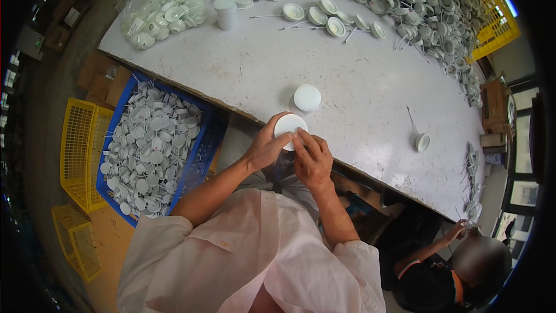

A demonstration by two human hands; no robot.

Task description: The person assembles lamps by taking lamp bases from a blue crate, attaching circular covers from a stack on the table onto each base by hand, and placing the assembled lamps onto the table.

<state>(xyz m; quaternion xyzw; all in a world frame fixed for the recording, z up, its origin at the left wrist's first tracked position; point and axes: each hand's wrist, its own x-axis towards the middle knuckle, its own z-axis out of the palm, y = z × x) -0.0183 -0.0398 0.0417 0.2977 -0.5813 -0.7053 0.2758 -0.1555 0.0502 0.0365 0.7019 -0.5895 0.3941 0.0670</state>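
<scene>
In front of my body, at the table's near edge, both hands hold a round white disc (pixel 289 126). My left hand (pixel 265 146) wraps its left side, with the thumb across its lower face. My right hand (pixel 313 159) grips the lower right rim with bent fingers. What lies behind the disc is hidden. Just beyond it on the table (pixel 359 87) rests a white round piece (pixel 307 98), its pale top facing up. Farther right lies a small cup-shaped fitting (pixel 421 142) with a thin lead.
A blue crate (pixel 124 110) full of white discs with leads stands at left, beside yellow crates (pixel 81 139). Across the table are a clear bag (pixel 165 14) of white caps, a white cylinder (pixel 225 13) and a large heap of fittings (pixel 431 14). Another person (pixel 446 272) sits at lower right.
</scene>
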